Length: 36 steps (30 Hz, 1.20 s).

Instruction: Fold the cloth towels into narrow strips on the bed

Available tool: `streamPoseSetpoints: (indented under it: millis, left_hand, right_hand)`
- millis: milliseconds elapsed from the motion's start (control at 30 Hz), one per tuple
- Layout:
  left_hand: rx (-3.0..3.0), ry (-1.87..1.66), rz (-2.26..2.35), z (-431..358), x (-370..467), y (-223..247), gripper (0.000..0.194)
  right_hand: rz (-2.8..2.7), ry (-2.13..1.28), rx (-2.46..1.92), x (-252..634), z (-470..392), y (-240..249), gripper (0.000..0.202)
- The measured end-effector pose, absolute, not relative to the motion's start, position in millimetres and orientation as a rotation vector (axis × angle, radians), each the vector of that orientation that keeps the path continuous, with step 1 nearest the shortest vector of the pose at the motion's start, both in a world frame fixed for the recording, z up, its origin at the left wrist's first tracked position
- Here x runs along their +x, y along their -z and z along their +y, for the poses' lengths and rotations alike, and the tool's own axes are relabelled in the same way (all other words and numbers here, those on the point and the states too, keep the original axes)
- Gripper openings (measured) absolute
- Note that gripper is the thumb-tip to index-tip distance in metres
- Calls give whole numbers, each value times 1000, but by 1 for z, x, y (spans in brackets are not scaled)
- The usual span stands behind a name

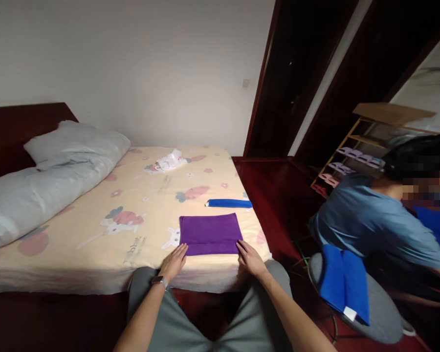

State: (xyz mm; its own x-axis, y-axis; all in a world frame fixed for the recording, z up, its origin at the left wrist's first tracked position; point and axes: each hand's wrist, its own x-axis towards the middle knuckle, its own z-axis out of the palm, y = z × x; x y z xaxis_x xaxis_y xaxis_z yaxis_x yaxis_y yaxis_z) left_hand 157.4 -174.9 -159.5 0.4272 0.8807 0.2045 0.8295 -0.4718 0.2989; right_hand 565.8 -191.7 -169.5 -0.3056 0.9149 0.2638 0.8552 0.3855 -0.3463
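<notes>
The wearer's 2 legs, in grey trousers [238,327], straddle the near edge of the bed [84,259]. A watch [160,280] circles the left wrist. The left hand [173,262] rests its fingers on the near left corner of the purple cloth [210,233]; the right hand [252,260] does likewise at the near right corner. Whether either hand pinches the fabric, I cannot tell. The cloth lies folded and flat on the bed, near its edge.

To the right, a folded blue cloth [344,283] with 1 white tag lies on a grey stool [383,315]. Just past it, a person [363,215] in a blue shirt leans over, partly blurred.

Beyond the purple cloth — apart from it — lies a narrow blue strip [230,203]. Farther on sit a white bag [171,160] and, to the left, a crumpled grey quilt [51,181] by the headboard [22,132]. A rack [355,137] holds shoes [359,155]; a pale wall [150,63] and dark door [297,78] stand behind.
</notes>
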Motion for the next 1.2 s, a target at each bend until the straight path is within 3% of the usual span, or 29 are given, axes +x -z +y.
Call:
streamPoseSetpoints:
  millis: [133, 467, 700, 1033, 1200]
  left_hand:
    - [2510, -553, 1475, -173, 144, 161, 49]
    - [2264, -589, 1516, -174, 146, 132, 39]
    - [2048, -681, 1610, -161, 146, 135, 33]
    - [1921, -752, 1633, -144, 146, 132, 36]
    - [1892, -714, 1533, -143, 146, 127, 48]
  right_hand:
    - [-2207, -157, -1590, 572, -193, 163, 56]
    - [-2201, -482, -1582, 591, -173, 159, 44]
    - [-1913, -699, -1718, 582, -161, 153, 40]
    - [-1762, -687, -1877, 579, -146, 162, 41]
    - [-1771, -674, -1881, 580, -142, 163, 40]
